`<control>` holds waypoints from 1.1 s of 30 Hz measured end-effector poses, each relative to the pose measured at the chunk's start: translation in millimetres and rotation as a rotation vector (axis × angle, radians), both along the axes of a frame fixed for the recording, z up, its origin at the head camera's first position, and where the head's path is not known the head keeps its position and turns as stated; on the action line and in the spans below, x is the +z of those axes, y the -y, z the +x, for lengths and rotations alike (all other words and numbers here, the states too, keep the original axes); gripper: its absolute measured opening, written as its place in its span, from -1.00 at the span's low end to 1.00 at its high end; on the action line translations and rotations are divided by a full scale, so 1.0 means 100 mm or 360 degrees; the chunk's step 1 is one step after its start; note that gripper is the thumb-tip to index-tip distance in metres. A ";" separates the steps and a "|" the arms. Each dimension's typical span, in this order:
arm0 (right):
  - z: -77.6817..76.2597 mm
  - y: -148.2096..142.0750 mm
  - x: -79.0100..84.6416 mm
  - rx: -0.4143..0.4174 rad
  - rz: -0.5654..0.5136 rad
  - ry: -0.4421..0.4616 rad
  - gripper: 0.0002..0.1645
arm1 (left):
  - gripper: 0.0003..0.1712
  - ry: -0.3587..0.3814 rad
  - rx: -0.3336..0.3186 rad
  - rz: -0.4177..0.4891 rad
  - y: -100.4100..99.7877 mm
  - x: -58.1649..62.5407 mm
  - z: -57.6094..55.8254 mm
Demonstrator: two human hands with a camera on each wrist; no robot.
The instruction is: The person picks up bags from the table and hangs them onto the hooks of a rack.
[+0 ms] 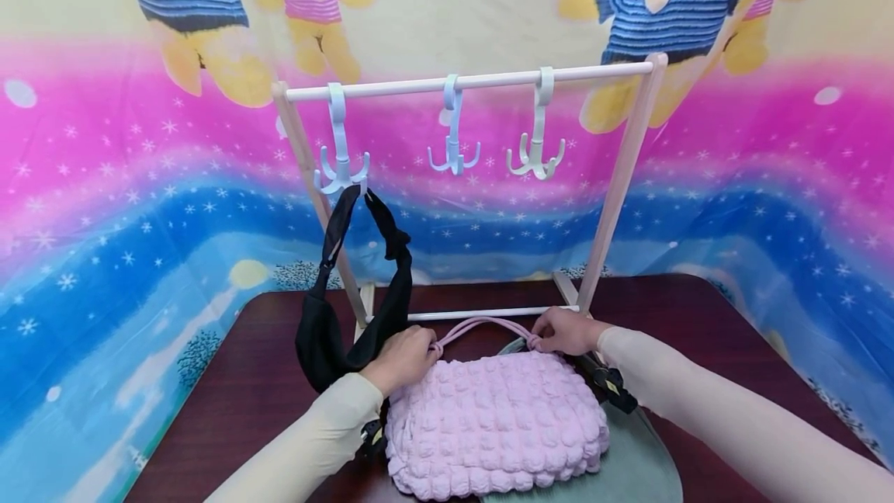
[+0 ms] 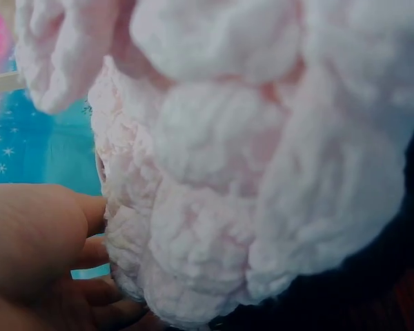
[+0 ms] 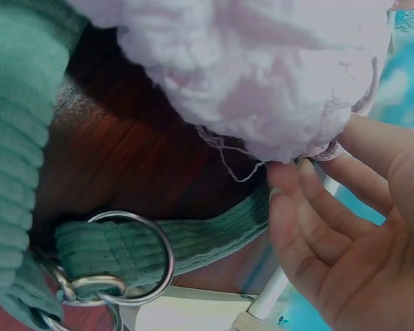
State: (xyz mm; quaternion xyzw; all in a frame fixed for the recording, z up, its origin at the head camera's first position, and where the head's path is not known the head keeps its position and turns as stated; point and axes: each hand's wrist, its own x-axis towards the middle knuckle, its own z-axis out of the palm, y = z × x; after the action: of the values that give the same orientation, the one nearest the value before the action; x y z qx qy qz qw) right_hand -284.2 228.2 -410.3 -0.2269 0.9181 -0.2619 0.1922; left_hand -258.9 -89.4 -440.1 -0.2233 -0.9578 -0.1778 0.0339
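Observation:
A pink puffy handbag (image 1: 496, 418) with a thin cord handle (image 1: 482, 322) is at the front middle of the table. My left hand (image 1: 403, 359) grips its upper left corner by the handle's knotted end; in the left wrist view the fingers (image 2: 93, 252) reach behind the puffy fabric. At the upper right corner, my right hand (image 1: 569, 330) pinches the bag near the other handle end. The right wrist view has those fingertips (image 3: 297, 200) at the bag's edge, by a loose thread. Beneath the pink bag lies a green corduroy bag (image 1: 639, 449) with metal rings (image 3: 167, 258).
Behind the bags stands a wooden rack (image 1: 621, 177) with a white top bar (image 1: 489, 82). A black bag (image 1: 321, 336) hangs from the left blue hook (image 1: 340, 142). Another blue hook (image 1: 454, 130) and a pale green hook (image 1: 538, 130) hang further right. The dark table (image 1: 230, 402) meets a printed cloth backdrop.

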 end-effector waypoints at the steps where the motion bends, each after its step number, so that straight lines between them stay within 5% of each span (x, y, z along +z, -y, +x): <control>1: 0.00 0.00 0.00 0.0008 0.0006 -0.0024 -0.78 | -0.88 0.0004 -0.0003 -0.0001 0.00 0.00 0.00; 16: 0.01 0.02 0.00 0.0027 0.0092 -0.0060 -0.81 | -0.86 0.0156 -0.0040 -0.0026 -0.02 0.01 -0.06; 33: -0.05 0.07 -0.04 0.0139 0.0197 -0.0191 -0.87 | -0.80 0.0259 -0.0126 0.0107 0.03 0.01 -0.09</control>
State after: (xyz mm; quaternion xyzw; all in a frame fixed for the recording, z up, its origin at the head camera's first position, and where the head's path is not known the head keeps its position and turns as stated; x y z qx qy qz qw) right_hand -289.2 221.2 -414.7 -0.2697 0.9317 -0.1819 0.1616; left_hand -267.5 -92.2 -438.8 -0.2445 -0.9413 -0.2285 -0.0436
